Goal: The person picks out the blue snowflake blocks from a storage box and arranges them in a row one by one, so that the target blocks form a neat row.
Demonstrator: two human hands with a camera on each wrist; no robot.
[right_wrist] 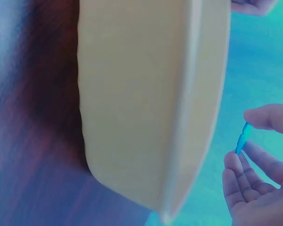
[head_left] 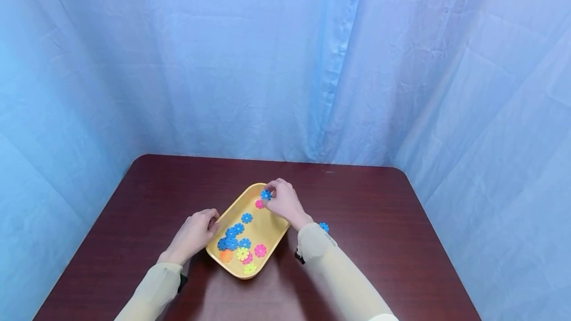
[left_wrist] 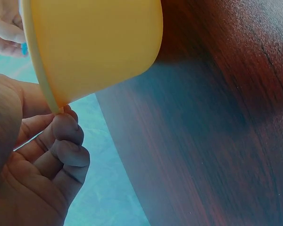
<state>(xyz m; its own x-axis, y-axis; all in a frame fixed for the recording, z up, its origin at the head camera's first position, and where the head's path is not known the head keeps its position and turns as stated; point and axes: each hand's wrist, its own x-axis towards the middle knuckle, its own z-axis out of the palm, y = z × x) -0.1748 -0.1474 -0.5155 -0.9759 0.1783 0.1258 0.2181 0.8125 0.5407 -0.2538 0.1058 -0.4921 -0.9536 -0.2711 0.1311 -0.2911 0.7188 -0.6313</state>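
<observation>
A yellow plastic basket (head_left: 267, 227) stands at a slant on the table, with several snowflake-shaped discs in blue, pink, yellow and orange lying inside. My left hand (head_left: 194, 234) pinches the basket's left rim between thumb and fingers, as the left wrist view shows up close. Over the far end of the basket, my right hand (head_left: 285, 204) pinches a blue snowflake disc (head_left: 266, 194) by its edges. In the right wrist view that disc (right_wrist: 243, 138) appears edge-on between thumb and fingertips. A pink disc (head_left: 259, 204) lies in the basket just below it.
One more blue disc (head_left: 323, 227) lies on the dark red-brown table (head_left: 379, 241), right of the basket and partly behind the right sleeve. Pale blue curtains (head_left: 250, 63) hang around the table's back and sides.
</observation>
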